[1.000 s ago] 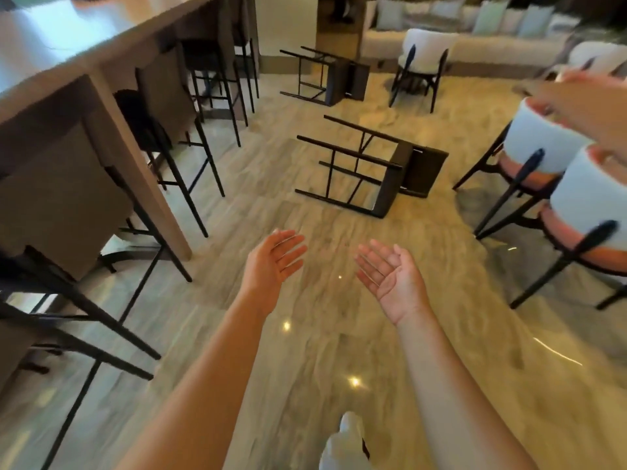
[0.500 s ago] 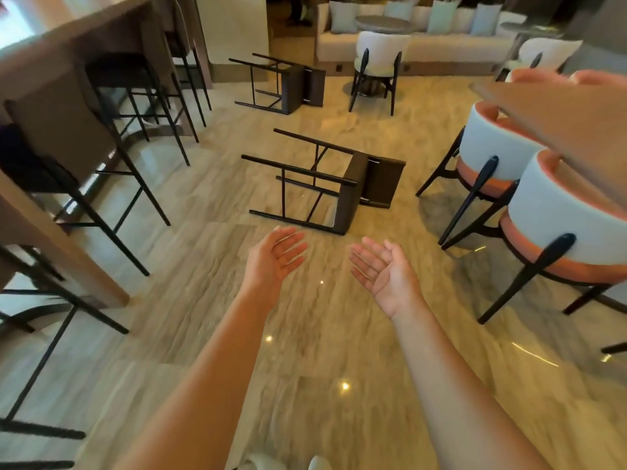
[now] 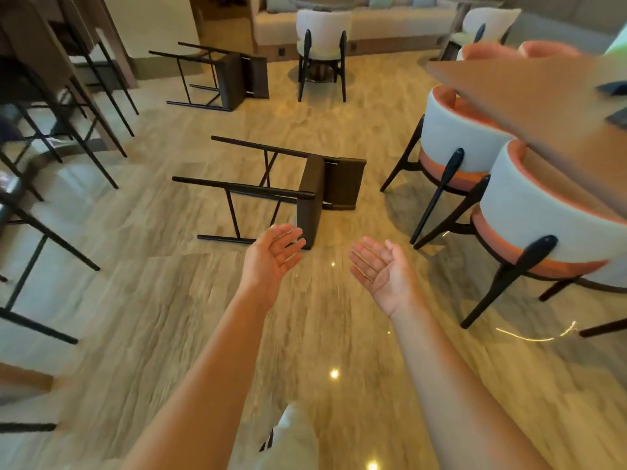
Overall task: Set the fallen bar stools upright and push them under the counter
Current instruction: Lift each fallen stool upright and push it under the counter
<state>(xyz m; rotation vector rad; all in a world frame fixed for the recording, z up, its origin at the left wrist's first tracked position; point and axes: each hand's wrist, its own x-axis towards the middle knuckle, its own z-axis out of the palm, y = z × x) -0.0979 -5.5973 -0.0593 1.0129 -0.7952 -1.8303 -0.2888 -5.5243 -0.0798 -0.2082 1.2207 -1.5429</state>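
Both hands are empty and held apart, palms turned up and fingers straight: the left hand [image 3: 274,256] at centre frame, the right hand [image 3: 383,269] just to its right. The near fallen stool [image 3: 310,198] lies on its side at centre, just above the hands, legs pointing to frame left and backrest to frame right. Left fingertips overlap its seat corner in the view; contact cannot be confirmed. A second fallen stool [image 3: 234,79] lies in the upper left-centre, and the counter [image 3: 30,32] occupies the upper left corner. The stools have thin dark rod frames, rectangular and open, with flat slab seats in brown upholstery. The floor [image 3: 169,300] is polished, veined and glossy, with lamp glints. Hazards noted: slim feet could skid on that finish as the stool is tipped up; the backrest lies near the splayed dark legs of the white-and-orange chair [image 3: 454,137] and could strike them; upright stools [image 3: 101,106] crowd the counter side, risking tangled legs when pushing in.
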